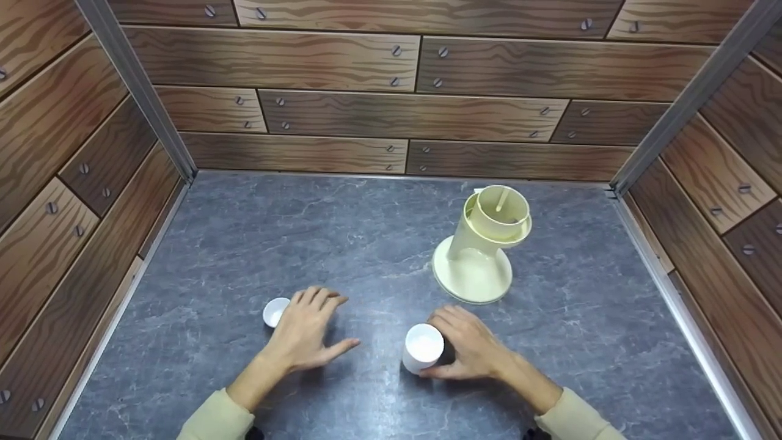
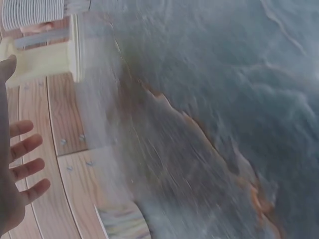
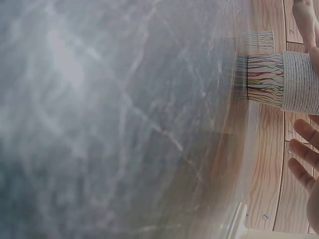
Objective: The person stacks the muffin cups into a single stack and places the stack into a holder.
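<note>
Near the front centre, my right hand (image 1: 467, 342) grips a stack of white paper cups (image 1: 423, 345), thumb on the near side and fingers on the far side. The stacked rims look like ribs in the right wrist view, above a band of coloured wavy lines on the lowest cup (image 3: 265, 79). My left hand (image 1: 305, 333) has its fingers and thumb spread and holds nothing. Just left of it, partly covered by the hand, a single white paper cup (image 1: 275, 311) stands upright on the table; its patterned side (image 2: 124, 221) shows in the left wrist view.
Behind my right hand stands a pale yellow holder (image 1: 473, 269) with a wide round base and an open tube on top. The dark marbled table (image 1: 342, 232) is enclosed by wood-print panels (image 1: 366, 113) at the back and both sides, with metal strips at the edges.
</note>
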Tool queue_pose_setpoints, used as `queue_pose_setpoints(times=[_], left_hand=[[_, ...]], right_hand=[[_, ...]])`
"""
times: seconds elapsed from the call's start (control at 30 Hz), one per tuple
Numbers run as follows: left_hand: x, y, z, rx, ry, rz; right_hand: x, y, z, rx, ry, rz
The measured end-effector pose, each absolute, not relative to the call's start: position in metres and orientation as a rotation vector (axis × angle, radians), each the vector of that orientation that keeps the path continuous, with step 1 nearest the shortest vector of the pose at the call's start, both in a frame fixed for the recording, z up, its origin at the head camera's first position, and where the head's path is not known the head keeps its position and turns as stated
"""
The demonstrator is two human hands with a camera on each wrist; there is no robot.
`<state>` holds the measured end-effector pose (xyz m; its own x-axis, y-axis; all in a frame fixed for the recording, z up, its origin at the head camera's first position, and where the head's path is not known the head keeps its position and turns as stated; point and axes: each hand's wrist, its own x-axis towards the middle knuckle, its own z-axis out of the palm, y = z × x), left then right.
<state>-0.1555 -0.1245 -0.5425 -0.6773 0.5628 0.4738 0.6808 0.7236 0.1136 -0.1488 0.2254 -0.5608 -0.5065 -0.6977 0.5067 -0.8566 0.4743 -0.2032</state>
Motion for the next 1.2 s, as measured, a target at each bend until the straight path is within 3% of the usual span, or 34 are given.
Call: queue_pose_setpoints(times=[1.2], left_hand=[[-0.169,-0.206,-0.558,-0.649,-2.642,-0.288]], right_hand=[[-0.148,0.224,-0.561,1.298,-2.394,0.625]])
